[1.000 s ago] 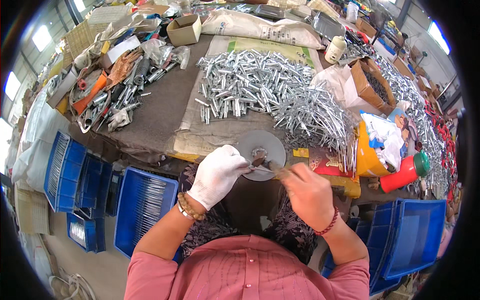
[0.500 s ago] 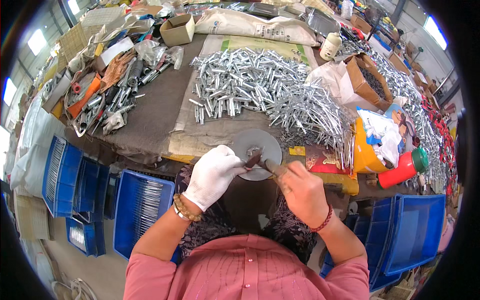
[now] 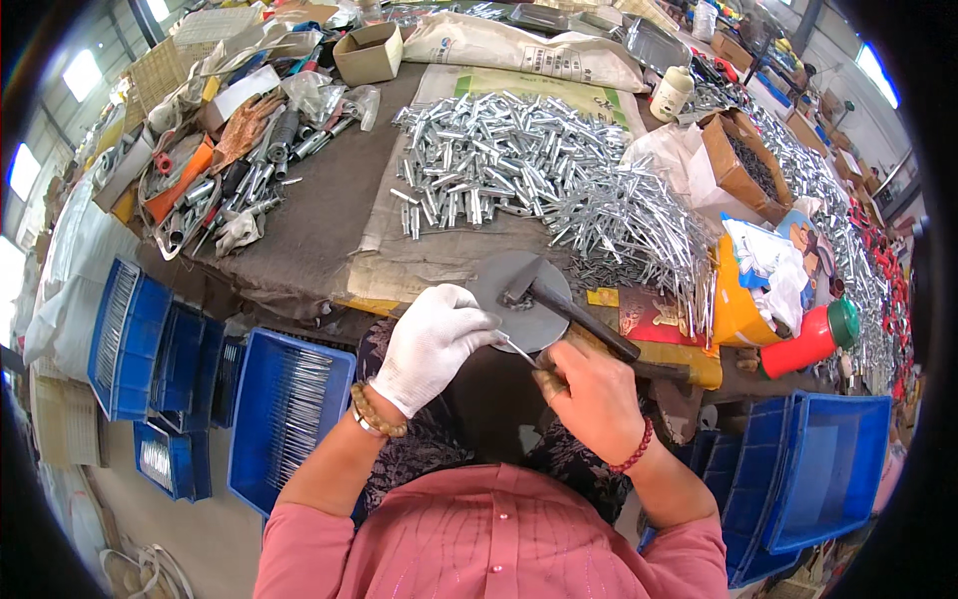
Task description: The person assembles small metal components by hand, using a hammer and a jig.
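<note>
My left hand [image 3: 431, 344], in a white knitted glove, pinches one end of a thin metal rod [image 3: 518, 349]. At the rod's other end, the bare fingers of my right hand [image 3: 591, 391] are closed on it. The rod slants between both hands, over the near edge of a round grey metal plate [image 3: 496, 275]. A hammer [image 3: 579, 317] lies on that plate, its head near the middle and its dark handle pointing right, just above my right hand. Small metal bits lie beside the hammer head.
Beyond the plate spreads a heap of silvery metal tubes [image 3: 479, 160], with thin rods [image 3: 639, 225] to its right. Tools [image 3: 264, 160] are piled at the left. A carton [image 3: 743, 165], an orange container [image 3: 736, 290] and a red bottle [image 3: 803, 341] stand right. Blue bins [image 3: 249, 419] flank me.
My right hand has let go of the hammer, which now rests on the plate. That hand has moved down and taken hold of the thin metal rod's end.
</note>
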Action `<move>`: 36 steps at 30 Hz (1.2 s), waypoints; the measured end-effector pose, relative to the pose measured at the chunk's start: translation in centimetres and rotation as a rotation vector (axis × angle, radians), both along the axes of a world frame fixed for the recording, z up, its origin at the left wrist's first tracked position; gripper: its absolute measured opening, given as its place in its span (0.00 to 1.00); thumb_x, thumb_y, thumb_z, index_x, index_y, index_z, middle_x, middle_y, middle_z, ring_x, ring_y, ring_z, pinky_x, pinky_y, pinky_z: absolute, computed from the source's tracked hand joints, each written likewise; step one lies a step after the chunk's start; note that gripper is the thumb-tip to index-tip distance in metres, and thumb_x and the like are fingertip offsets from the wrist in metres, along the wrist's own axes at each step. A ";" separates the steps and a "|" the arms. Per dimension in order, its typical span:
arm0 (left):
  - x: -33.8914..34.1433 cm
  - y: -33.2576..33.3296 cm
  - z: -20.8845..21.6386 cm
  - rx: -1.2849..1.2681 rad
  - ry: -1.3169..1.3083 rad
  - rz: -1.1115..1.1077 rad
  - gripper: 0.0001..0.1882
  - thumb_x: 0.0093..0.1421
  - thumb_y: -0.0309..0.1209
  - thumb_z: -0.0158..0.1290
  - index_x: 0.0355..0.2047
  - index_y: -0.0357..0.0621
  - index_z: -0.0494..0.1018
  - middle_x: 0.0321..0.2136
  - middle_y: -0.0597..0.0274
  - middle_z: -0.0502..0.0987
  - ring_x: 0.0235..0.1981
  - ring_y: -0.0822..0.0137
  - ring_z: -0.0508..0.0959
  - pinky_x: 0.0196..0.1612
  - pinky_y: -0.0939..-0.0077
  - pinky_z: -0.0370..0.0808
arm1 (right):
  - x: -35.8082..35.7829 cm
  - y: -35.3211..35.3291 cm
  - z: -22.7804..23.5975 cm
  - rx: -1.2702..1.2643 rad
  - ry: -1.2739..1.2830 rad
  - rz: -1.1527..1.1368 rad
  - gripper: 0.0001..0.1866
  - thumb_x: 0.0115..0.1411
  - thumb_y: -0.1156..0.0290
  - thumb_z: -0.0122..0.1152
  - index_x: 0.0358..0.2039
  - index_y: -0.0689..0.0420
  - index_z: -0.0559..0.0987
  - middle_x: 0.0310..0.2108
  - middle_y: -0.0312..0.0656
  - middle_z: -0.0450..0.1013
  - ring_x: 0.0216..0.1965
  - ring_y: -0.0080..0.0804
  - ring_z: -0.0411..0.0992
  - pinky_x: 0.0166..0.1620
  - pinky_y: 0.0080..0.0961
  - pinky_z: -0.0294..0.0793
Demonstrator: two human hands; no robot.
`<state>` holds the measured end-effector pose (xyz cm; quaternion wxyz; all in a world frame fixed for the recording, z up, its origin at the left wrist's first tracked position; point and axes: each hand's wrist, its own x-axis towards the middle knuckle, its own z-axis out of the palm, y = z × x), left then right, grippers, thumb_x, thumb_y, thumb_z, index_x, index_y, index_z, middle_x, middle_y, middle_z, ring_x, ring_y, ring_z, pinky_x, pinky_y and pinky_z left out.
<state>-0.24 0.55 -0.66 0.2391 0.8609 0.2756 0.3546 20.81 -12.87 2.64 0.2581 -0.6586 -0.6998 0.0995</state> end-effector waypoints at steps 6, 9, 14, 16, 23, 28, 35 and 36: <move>0.8 -5.3 -1.5 -0.401 -0.226 0.240 0.23 0.66 0.22 0.60 0.61 0.42 0.78 0.35 0.60 0.84 0.34 0.68 0.81 0.41 0.73 0.78 | -1.2 -0.7 -0.7 -0.471 0.695 -0.027 0.08 0.67 0.72 0.68 0.43 0.60 0.80 0.25 0.41 0.77 0.25 0.29 0.72 0.32 0.28 0.71; 0.7 -6.2 -1.0 -0.804 -0.273 0.199 0.31 0.71 0.24 0.54 0.74 0.40 0.64 0.37 0.63 0.85 0.33 0.78 0.79 0.38 0.79 0.78 | -2.4 -1.1 -1.0 -0.537 0.892 -0.076 0.09 0.68 0.73 0.67 0.45 0.61 0.80 0.25 0.38 0.76 0.27 0.20 0.70 0.32 0.25 0.71; 0.1 -6.7 -1.4 -0.983 -0.474 0.171 0.35 0.70 0.25 0.58 0.75 0.38 0.60 0.36 0.63 0.83 0.35 0.77 0.79 0.41 0.80 0.77 | -3.8 -1.3 -2.3 -0.529 0.841 0.010 0.09 0.69 0.76 0.64 0.48 0.60 0.79 0.28 0.32 0.77 0.24 0.13 0.69 0.27 0.16 0.68; -0.7 -6.5 -1.3 -0.907 -0.432 0.177 0.36 0.68 0.26 0.61 0.73 0.37 0.61 0.37 0.66 0.81 0.39 0.76 0.79 0.47 0.79 0.76 | -4.2 -1.4 -2.9 -0.511 0.820 -0.020 0.13 0.66 0.75 0.68 0.49 0.62 0.79 0.28 0.38 0.78 0.30 0.20 0.74 0.34 0.24 0.74; -9.2 -5.5 -3.6 -0.878 -0.660 0.460 0.34 0.67 0.29 0.61 0.70 0.35 0.63 0.43 0.59 0.82 0.43 0.72 0.81 0.49 0.77 0.76 | -1.6 -0.3 -0.6 -0.271 0.777 -0.184 0.17 0.74 0.77 0.58 0.61 0.61 0.76 0.38 0.38 0.79 0.31 0.18 0.75 0.37 0.17 0.77; -21.9 -7.1 -15.6 -0.747 -0.491 1.069 0.31 0.62 0.30 0.63 0.64 0.33 0.71 0.45 0.49 0.85 0.48 0.62 0.85 0.53 0.71 0.80 | 1.3 1.1 -2.8 -0.260 0.794 -0.170 0.21 0.74 0.77 0.56 0.66 0.61 0.75 0.34 0.37 0.76 0.28 0.18 0.72 0.36 0.16 0.74; -34.4 -11.3 -26.8 -0.898 -0.384 1.509 0.32 0.55 0.30 0.66 0.60 0.31 0.76 0.47 0.46 0.85 0.44 0.59 0.86 0.49 0.68 0.83 | 1.3 1.3 -3.7 -0.221 0.802 -0.210 0.21 0.75 0.70 0.56 0.66 0.61 0.75 0.32 0.35 0.75 0.26 0.18 0.71 0.33 0.15 0.69; -34.2 -11.1 -25.7 -0.972 -0.444 1.511 0.30 0.55 0.31 0.65 0.59 0.33 0.77 0.48 0.45 0.85 0.47 0.56 0.86 0.52 0.66 0.83 | 1.2 1.3 -3.6 -0.222 0.799 -0.209 0.21 0.75 0.70 0.56 0.66 0.61 0.75 0.32 0.35 0.75 0.26 0.18 0.71 0.33 0.15 0.69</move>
